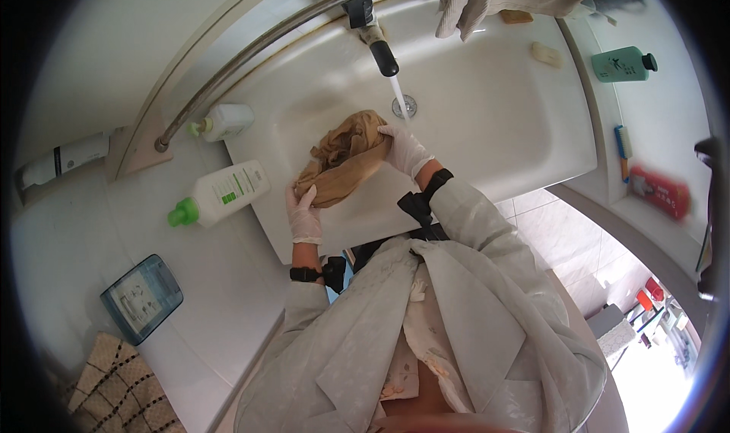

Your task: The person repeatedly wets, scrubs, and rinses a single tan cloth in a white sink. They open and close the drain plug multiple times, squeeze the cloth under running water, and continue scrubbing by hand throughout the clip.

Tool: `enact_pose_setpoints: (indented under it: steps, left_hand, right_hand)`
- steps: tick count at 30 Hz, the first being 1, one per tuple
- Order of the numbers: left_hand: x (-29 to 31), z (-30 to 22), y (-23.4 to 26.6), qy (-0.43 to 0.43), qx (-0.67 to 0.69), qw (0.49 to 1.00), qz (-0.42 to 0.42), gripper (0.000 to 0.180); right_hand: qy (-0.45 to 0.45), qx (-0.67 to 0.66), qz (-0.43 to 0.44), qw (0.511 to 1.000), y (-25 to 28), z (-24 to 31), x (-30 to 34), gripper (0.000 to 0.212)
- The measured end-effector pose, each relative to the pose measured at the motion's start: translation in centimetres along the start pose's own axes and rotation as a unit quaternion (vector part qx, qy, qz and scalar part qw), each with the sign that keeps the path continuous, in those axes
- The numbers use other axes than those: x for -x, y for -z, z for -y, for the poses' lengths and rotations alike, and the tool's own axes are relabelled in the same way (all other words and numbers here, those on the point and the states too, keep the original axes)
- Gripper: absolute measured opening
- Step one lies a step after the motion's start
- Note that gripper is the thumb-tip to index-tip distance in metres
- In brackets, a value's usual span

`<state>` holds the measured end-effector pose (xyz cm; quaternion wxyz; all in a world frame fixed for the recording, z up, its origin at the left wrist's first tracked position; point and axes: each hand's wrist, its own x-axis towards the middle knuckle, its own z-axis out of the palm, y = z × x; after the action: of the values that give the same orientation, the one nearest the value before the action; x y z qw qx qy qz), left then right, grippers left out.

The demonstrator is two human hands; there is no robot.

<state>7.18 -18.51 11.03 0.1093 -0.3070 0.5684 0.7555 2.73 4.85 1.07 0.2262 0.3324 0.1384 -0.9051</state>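
Note:
A crumpled brown cloth item (346, 173), darker and folded inward at its middle, is held over the left part of the white sink (487, 121). My left hand (305, 216), in a thin white glove, pinches its lower left edge between thumb and fingers. At its upper right edge, my gloved right hand (404, 150) grips the fabric. Water (398, 95) runs from the black-tipped faucet (384, 57) toward the round drain (404, 107), just beyond my right hand. The stream passes beside the cloth rather than onto it. Which kind of garment or cloth it is, I cannot tell.
Left of the sink stand a white pump bottle (230, 121), a white bottle with a green cap (222, 193) and a blue-tinted box (142, 298). Soap (546, 54) rests on the right rim. A green bottle (620, 65), a brush (623, 152) and a red pack (660, 193) line the right ledge.

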Motion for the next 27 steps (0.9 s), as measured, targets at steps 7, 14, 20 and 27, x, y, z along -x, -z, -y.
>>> enact_pose_setpoints:
  steps: [7, 14, 20, 27]
  left_hand:
    - [0.8, -2.5, -2.0, -0.153, -0.039, 0.984, 0.081, 0.069]
    - [1.1, -2.5, -4.7, -0.167, -0.119, 0.962, 0.180, 0.075]
    - [0.7, -2.1, -4.8, -0.147, -0.123, 0.972, 0.136, 0.075]
    - [0.6, -2.8, -2.8, -0.024, 0.042, 0.991, 0.123, 0.071]
  right_hand:
    - [0.100, 0.592, -0.088, 0.795, -0.5, 0.7, 1.4, 0.049]
    - [0.205, 0.567, 0.211, 0.769, -4.3, -2.0, 4.2, 0.057]
    - [0.061, 0.432, 0.139, 0.889, -5.0, -0.8, 4.5, 0.047]
    - [0.059, 0.128, 0.149, 0.979, -3.8, 1.1, 5.5, 0.047]
